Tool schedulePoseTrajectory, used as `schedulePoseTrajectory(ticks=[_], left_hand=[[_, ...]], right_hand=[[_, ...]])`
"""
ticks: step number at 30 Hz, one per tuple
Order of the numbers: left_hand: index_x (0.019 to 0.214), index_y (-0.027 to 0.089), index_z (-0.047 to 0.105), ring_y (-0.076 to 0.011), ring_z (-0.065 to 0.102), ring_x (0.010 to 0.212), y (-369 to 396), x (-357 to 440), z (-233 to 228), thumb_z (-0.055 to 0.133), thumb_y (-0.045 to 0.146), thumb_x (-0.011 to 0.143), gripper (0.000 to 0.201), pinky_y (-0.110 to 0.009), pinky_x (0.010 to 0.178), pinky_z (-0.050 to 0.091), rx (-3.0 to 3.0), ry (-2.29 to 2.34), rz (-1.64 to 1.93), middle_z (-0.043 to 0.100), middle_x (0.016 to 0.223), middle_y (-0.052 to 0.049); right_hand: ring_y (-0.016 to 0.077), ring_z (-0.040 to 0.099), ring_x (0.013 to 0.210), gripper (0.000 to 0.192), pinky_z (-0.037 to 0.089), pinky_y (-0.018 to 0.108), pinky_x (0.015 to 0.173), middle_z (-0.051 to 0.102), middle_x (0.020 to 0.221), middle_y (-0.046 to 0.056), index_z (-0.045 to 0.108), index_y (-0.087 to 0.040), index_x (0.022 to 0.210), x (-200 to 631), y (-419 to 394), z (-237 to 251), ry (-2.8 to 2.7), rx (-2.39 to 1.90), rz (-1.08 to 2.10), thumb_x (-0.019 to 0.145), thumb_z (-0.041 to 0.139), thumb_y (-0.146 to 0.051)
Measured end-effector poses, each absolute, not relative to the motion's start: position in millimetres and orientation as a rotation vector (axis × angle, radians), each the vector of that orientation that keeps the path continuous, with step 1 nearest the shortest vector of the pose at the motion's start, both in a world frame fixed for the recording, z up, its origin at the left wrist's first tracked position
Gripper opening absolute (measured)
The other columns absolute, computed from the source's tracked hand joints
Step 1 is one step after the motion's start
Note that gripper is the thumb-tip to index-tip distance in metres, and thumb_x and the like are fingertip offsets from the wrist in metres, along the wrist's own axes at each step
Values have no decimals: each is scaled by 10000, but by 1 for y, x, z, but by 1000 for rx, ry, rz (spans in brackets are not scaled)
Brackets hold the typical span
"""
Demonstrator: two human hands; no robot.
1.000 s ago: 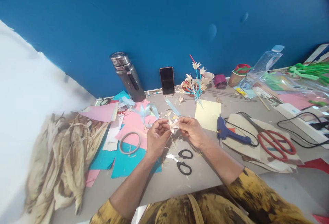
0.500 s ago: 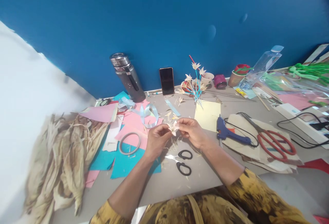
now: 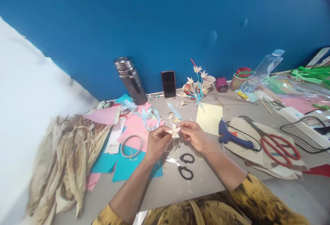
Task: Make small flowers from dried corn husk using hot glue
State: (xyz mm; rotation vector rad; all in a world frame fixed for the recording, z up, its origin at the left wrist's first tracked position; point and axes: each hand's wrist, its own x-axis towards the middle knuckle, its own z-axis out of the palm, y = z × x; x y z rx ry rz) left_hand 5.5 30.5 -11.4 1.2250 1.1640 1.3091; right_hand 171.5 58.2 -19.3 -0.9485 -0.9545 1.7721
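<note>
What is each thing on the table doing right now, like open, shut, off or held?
Husk flower: pinched between both hands.
Left hand: shut on the flower.
Right hand: shut on the flower.
Black scissors: lying slightly open.
Red scissors: lying flat.
Phone: screen dark, leaning on wall.
Flask: lid on.
Glue gun: lying on its side.

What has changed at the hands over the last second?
Little. The small pale flower stays pinched between the left hand and right hand; its petals now show more spread, so it seems slightly turned. Both hands sit a touch lower in the picture, along with everything else, so that is the camera shifting. The black scissors, blue glue gun and dried husks lie as before.
</note>
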Motion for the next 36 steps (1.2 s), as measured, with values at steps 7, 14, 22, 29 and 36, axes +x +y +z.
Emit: schedulePoseTrajectory(ticks=[7, 14, 22, 29, 36], left_hand=[[687, 185, 724, -146, 572, 677, 31, 5, -11, 754, 207, 722, 51, -268, 656, 442, 1244, 1164, 1323, 665, 711, -14], [698, 175, 721, -138, 588, 668, 30, 7, -12, 760, 189, 695, 41, -261, 668, 458, 1201, 1144, 1317, 678, 702, -10], [677, 180, 715, -124, 590, 669, 29, 8, -13, 760, 121, 639, 84, -237, 646, 469, 1137, 1127, 1388, 680, 702, 5], [674, 179, 714, -127, 596, 652, 30, 7, -17, 764, 119, 646, 83, -242, 638, 489, 1087, 1136, 1376, 679, 700, 2], [670, 175, 708, -121, 579, 627, 30, 7, -18, 772, 141, 660, 74, -241, 618, 475, 1112, 1144, 1346, 666, 689, 3]], right_hand=[[65, 326, 505, 409, 140, 224, 451, 564, 646, 13, 720, -144, 709, 173, 57, -20, -1004, -841, 1721, 736, 786, -547], [64, 313, 476, 403, 185, 230, 452, 479, 531, -38, 660, -161, 637, 170, 55, -17, -1098, -932, 1594, 660, 838, -521], [53, 305, 455, 380, 159, 224, 445, 506, 529, -35, 655, -158, 624, 169, 55, -15, -1054, -937, 1615, 643, 836, -492], [57, 303, 458, 385, 170, 225, 443, 504, 524, -34, 658, -160, 626, 169, 55, -15, -1061, -922, 1625, 644, 834, -501], [70, 349, 491, 378, 193, 221, 451, 508, 571, -33, 690, -157, 723, 170, 55, -14, -1039, -903, 1647, 668, 826, -505]])
